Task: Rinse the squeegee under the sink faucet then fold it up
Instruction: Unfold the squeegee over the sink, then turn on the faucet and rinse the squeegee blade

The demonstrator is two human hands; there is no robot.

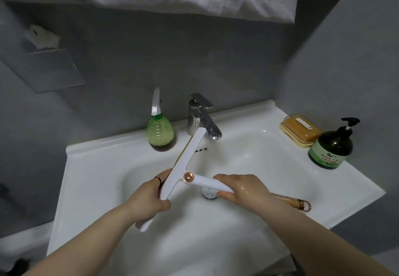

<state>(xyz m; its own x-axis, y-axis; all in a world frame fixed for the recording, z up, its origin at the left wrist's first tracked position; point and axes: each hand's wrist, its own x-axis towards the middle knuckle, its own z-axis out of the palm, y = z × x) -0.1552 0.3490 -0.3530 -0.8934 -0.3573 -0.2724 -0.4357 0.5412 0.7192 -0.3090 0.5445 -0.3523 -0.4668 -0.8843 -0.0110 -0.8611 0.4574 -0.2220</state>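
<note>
A white squeegee (186,154) with a copper-coloured hinge is held over the white sink basin (244,152). Its long blade bar runs diagonally from near the chrome faucet (203,117) down to the lower left. My left hand (151,198) grips the lower part of the blade bar. My right hand (239,189), wet, holds the handle, which sticks out to the right from the hinge at roughly a right angle to the blade. No water stream is visible from the faucet spout.
A green spray bottle (160,132) stands left of the faucet. A soap bar in a dish (300,131) and a dark green pump bottle (331,148) sit on the right rim. A copper-coloured object (302,204) lies by my right wrist. The drain (208,192) lies below the handle.
</note>
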